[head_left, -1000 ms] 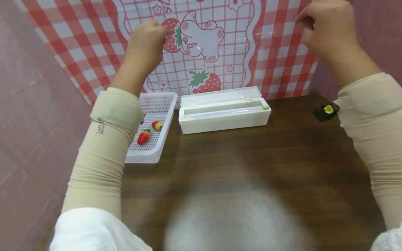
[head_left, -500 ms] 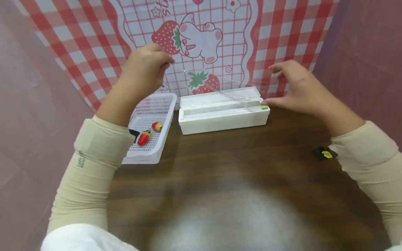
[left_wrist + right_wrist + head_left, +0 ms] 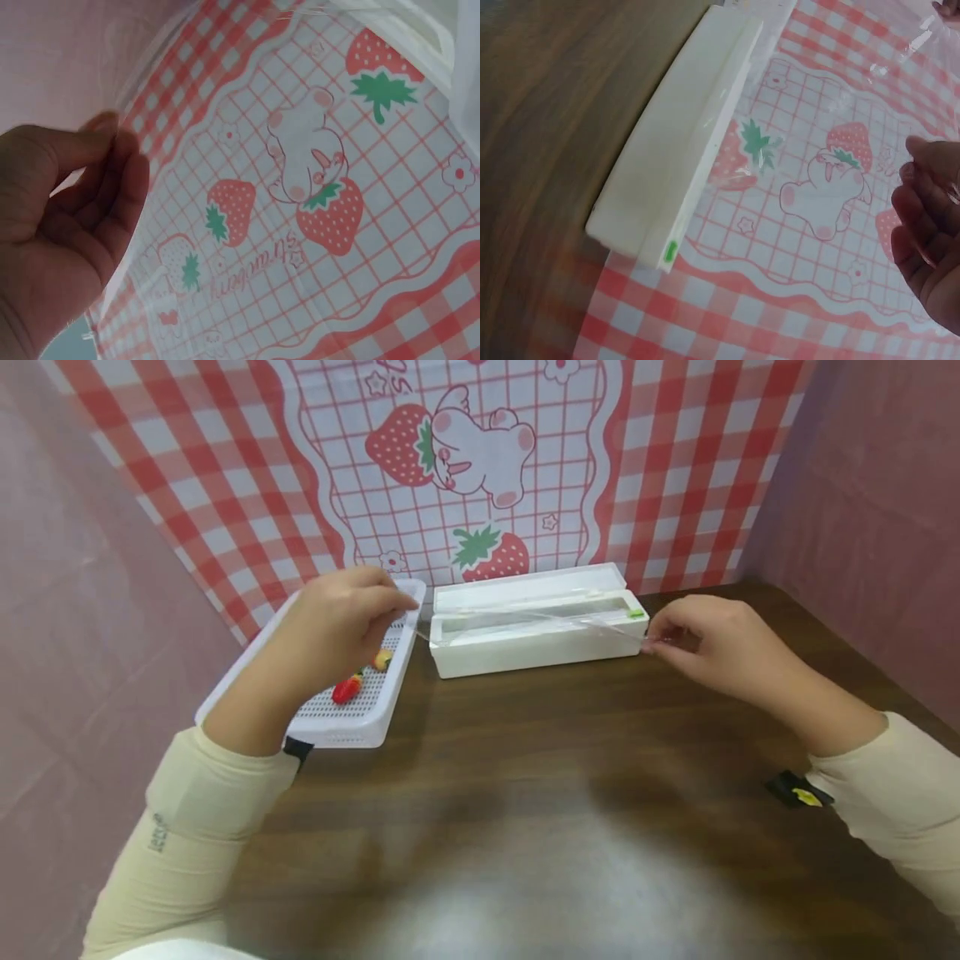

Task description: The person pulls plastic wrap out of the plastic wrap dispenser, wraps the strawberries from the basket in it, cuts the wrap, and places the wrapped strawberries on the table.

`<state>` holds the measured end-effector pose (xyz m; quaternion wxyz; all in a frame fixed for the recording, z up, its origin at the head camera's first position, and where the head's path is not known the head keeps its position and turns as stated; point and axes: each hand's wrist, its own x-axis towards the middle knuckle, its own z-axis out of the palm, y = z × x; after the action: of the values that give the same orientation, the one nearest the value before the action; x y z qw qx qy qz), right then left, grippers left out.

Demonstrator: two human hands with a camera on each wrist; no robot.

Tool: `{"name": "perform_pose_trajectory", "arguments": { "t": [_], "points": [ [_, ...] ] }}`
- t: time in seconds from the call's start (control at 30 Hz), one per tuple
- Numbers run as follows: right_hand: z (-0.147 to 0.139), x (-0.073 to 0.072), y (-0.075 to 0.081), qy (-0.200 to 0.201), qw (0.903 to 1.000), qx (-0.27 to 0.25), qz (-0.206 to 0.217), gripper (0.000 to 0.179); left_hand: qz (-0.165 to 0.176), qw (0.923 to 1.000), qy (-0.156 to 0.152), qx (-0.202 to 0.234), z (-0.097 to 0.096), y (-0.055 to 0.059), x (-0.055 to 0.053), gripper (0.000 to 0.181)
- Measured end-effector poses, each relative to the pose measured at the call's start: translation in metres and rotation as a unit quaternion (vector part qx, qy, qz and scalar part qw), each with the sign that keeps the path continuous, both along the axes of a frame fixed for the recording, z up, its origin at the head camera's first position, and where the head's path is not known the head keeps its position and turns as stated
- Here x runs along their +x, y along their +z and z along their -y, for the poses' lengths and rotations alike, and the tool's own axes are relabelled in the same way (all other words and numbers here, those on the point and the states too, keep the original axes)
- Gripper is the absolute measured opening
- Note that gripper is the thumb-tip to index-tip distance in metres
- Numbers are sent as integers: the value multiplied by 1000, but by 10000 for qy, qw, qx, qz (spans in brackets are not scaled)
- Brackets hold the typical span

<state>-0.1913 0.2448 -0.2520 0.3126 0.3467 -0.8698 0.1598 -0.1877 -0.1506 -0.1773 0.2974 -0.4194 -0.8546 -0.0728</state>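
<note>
A thin sheet of clear cling film (image 3: pixel 611 628) spans the space between my two hands, in front of the white cling film box (image 3: pixel 540 650). My left hand (image 3: pixel 330 627) pinches one end between thumb and fingers, above the basket's right side. At the box's right end, my right hand (image 3: pixel 731 639) pinches the other, gathered end. The box lid (image 3: pixel 532 587) stands raised at the back, and a green slider (image 3: pixel 636 613) sits on the right front rim. Shiny creases in the film (image 3: pixel 922 41) show in the right wrist view.
A white perforated basket (image 3: pixel 386 722) stands left of the box. It holds a red strawberry (image 3: pixel 347 689) and a red-yellow strawberry (image 3: pixel 382 660), partly behind my left hand. A checked strawberry-print cloth (image 3: pixel 675 460) hangs behind the brown table (image 3: pixel 525 760).
Both hands have come down and nearer; the right hand dropped from high at the upper right, spread its fingers near the box's right end, then pinched the film. The box stays in place.
</note>
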Motion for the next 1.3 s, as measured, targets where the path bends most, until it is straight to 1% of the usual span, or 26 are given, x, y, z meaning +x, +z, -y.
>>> {"name": "perform_pose_trajectory", "arguments": {
  "t": [0.07, 0.17, 0.23, 0.27, 0.33, 0.4, 0.47, 0.53, 0.57, 0.63, 0.7, 0.77, 0.8, 0.83, 0.93, 1.03, 1.1, 1.17, 1.23, 1.27, 1.3],
  "points": [
    [-6, 4, -3, 452, 9988, 34, -182, 30, 236, 9996, -72, -142, 1, -7, 6, 15],
    [-13, 8, -8, 1016, 9942, 147, -319, 50, 819, 9958, -87, -405, 1, -18, 14, 11],
    [-16, 11, -14, 1285, 9910, 205, -316, 48, 1263, 9902, -29, -596, 1, -25, 18, 11],
    [-18, 13, -17, 1388, 9895, 245, -304, 47, 1434, 9873, -57, -685, 1, -30, 19, 11],
    [-20, 17, -23, 1555, 9869, 356, -231, 45, 1833, 9791, -105, -870, -1, -39, 21, 11],
    [-22, 20, -28, 1645, 9851, 488, -118, 44, 2205, 9699, -240, -1006, -3, -49, 22, 13],
    [-24, 23, -33, 1686, 9837, 624, 25, 45, 2523, 9600, -370, -1157, -7, -60, 22, 14],
    [-27, 24, -37, 1728, 9819, 761, 154, 46, 2854, 9482, -480, -1312, -11, -70, 21, 15],
    [-28, 25, -39, 1753, 9807, 836, 208, 46, 2946, 9435, -562, -1413, -13, -76, 20, 15],
    [-30, 25, -43, 1779, 9787, 974, 309, 45, 3006, 9367, -758, -1630, -18, -87, 19, 16],
    [-32, 25, -47, 1810, 9763, 1122, 381, 40, 3071, 9299, -924, -1802, -22, -99, 16, 15],
    [-32, 25, -51, 1802, 9738, 1288, 518, 23, 3122, 9250, -990, -1929, -26, -110, 15, 15],
    [-32, 25, -54, 1773, 9729, 1361, 587, 17, 3153, 9230, -1000, -1965, -28, -115, 14, 16],
    [-31, 25, -56, 1740, 9718, 1442, 668, 18, 3229, 9199, -991, -1994, -30, -121, 13, 18],
    [-27, 26, -65, 1569, 9668, 1746, 1006, 32, 3415, 9107, -864, -2159, -34, -134, 12, 20],
    [-23, 27, -72, 1262, 9577, 2059, 1564, 28, 3426, 9052, -760, -2399, -38, -144, 12, 18],
    [-22, 26, -76, 1093, 9502, 2230, 1880, 24, 3373, 9043, -697, -2522, -40, -148, 13, 16],
    [-20, 25, -79, 990, 9440, 2343, 2102, 23, 3290, 9063, -667, -2566, -41, -153, 13, 15],
    [-20, 24, -82, 986, 9406, 2406, 2182, 23, 3157, 9102, -668, -2598, -41, -156, 14, 13],
    [-19, 24, -83, 998, 9386, 2421, 2248, 24, 3081, 9129, -673, -2592, -41, -157, 15, 12],
    [-19, 25, -84, 1017, 9356, 2442, 2337, 24, 2935, 9168, -689, -2618, -41, -159, 16, 12]
  ]
}}
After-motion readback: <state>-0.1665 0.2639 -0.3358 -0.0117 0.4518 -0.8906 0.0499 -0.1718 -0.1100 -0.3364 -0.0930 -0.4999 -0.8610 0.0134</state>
